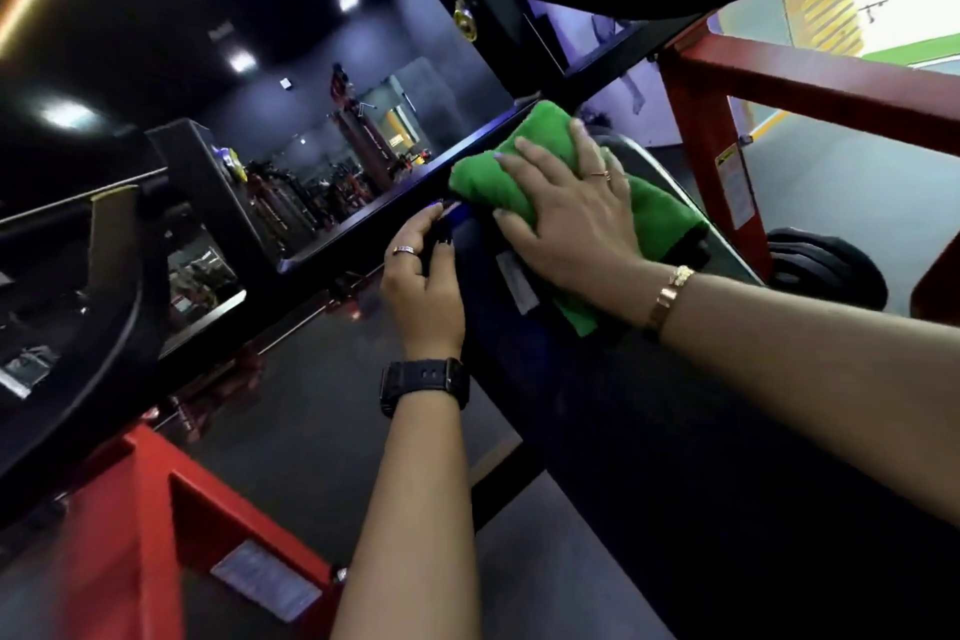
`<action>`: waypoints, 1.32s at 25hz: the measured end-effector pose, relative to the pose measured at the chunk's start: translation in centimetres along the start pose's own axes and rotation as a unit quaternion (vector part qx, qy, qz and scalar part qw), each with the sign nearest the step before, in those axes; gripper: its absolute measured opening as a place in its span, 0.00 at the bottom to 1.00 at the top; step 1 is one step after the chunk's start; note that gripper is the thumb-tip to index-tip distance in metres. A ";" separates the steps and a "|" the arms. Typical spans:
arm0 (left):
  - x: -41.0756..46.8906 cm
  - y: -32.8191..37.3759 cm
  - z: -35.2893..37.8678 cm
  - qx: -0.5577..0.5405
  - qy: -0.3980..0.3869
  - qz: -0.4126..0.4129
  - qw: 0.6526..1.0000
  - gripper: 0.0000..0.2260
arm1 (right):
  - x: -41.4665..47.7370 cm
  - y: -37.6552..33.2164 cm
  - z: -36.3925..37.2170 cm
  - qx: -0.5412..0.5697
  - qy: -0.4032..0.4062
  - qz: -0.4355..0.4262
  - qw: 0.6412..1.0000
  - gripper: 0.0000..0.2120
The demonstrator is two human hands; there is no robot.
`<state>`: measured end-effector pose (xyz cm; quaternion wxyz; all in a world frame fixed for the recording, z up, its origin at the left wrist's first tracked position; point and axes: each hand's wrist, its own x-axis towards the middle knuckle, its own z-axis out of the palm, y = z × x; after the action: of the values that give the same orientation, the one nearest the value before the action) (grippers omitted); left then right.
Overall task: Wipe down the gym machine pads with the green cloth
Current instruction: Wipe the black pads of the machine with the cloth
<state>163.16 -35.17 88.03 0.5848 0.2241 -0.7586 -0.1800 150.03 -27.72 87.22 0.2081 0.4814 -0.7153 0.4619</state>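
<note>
The folded green cloth [488,172] lies on the upper end of a long black pad [649,431] that runs from the lower right toward the middle of the view. My right hand [566,208] lies flat on the cloth with fingers spread, pressing it onto the pad. To its left, my left hand [421,286] grips the pad's left edge near the top, fingers curled over it. A black watch sits on my left wrist, a gold bracelet on my right.
A black steel bar [363,218] crosses diagonally just behind the cloth. Red frame tubes stand at the right [810,83] and lower left [156,525]. A black weight plate [826,270] rests at the right. Dark floor lies below the pad.
</note>
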 end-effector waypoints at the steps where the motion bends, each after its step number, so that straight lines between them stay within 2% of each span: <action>1: 0.0 -0.2 -0.1 -0.015 0.007 -0.015 1.000 0.16 | -1.6 -1.1 0.6 -0.007 0.004 -0.058 0.998 0.29; 3: 0.0 -0.3 -0.3 -0.040 0.004 -0.018 0.999 0.16 | -5.6 -0.2 1.1 -0.021 -0.010 -0.146 0.989 0.30; 5: -0.1 -0.1 -0.3 -0.040 -0.004 0.005 0.999 0.15 | -6.0 3.1 0.4 -0.025 -0.026 -0.159 0.987 0.29; 7: -0.2 0.0 -0.2 -0.033 0.004 0.014 0.999 0.15 | -3.2 4.1 -0.4 -0.005 -0.033 -0.090 0.995 0.29; 9: -0.1 -0.1 0.0 -0.037 0.007 0.004 0.999 0.15 | -1.4 1.5 -0.3 0.018 -0.019 0.001 1.000 0.29; 10: 0.0 -0.2 0.0 -0.040 0.012 0.000 0.999 0.15 | -1.6 -0.3 0.0 0.017 -0.008 0.006 1.000 0.29; 12: 0.0 -0.4 -0.2 -0.058 0.016 0.005 0.998 0.16 | -4.3 -2.0 1.0 -0.008 -0.001 -0.085 0.996 0.29; 15: -0.1 -0.3 -0.2 -0.090 -0.002 0.004 0.996 0.16 | -8.0 2.3 0.8 -0.056 -0.023 -0.208 0.976 0.28; 17: -0.1 -0.2 -0.1 -0.096 -0.001 -0.012 0.995 0.16 | -6.1 4.4 -0.1 -0.054 -0.035 -0.165 0.984 0.28; 19: 0.0 -0.4 -0.1 -0.103 -0.006 -0.018 0.995 0.16 | -3.9 2.2 -0.2 -0.008 -0.023 -0.054 0.998 0.30; 20: 0.1 -0.6 -0.1 -0.113 -0.014 -0.017 0.993 0.16 | -3.8 0.3 -0.1 0.013 -0.010 -0.030 0.999 0.31; 22: 0.0 -1.0 -0.3 -0.139 -0.033 -0.012 0.990 0.17 | -5.8 -1.9 0.7 0.025 -0.003 -0.106 0.994 0.31; 24: 0.0 -1.3 -0.4 -0.141 -0.040 0.004 0.989 0.17 | -9.1 -0.7 1.0 0.010 -0.020 -0.191 0.981 0.31; 26: -0.1 -1.4 -0.2 -0.128 -0.031 0.015 0.991 0.17 | -9.9 2.2 0.5 -0.020 -0.027 -0.216 0.976 0.31; 28: -0.3 -1.2 -0.1 -0.129 -0.025 0.008 0.991 0.17 | -7.8 2.9 0.2 -0.011 -0.026 -0.150 0.988 0.31; 30: -0.2 -1.4 0.0 -0.127 -0.028 0.008 0.992 0.17 | -5.9 0.3 0.1 0.035 -0.021 -0.034 0.999 0.31; 31: -0.1 -1.8 -0.1 -0.122 -0.029 0.013 0.992 0.16 | -6.0 -1.2 0.3 0.042 -0.014 -0.014 0.999 0.31; 33: -0.1 -2.3 -0.4 -0.117 -0.027 0.033 0.992 0.16 | -8.0 -2.1 1.1 0.005 0.008 -0.090 0.996 0.28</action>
<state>163.84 -37.11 86.82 0.5915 0.1242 -0.7551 -0.2540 155.60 -24.96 81.66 0.2520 0.5411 -0.6650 0.4489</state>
